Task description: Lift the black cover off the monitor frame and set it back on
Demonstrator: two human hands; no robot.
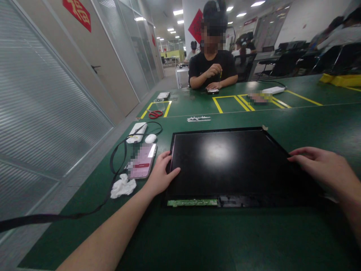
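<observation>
A black LCD screen panel lies face up in front of me, a blurred light reflected in it. Along its near edge a strip of green circuit board is exposed. My left hand grips the left edge, thumb on top of the frame and fingers curled at the side. At the opposite edge, my right hand pinches the rim between thumb and fingers. A small pale tab sticks up at the far right corner.
Left of the panel are a phone, crumpled tissue, a white power bank, a white earbud case and a black strap. Red scissors and a plastic cup stand farther back. A person sits opposite, handling a small device.
</observation>
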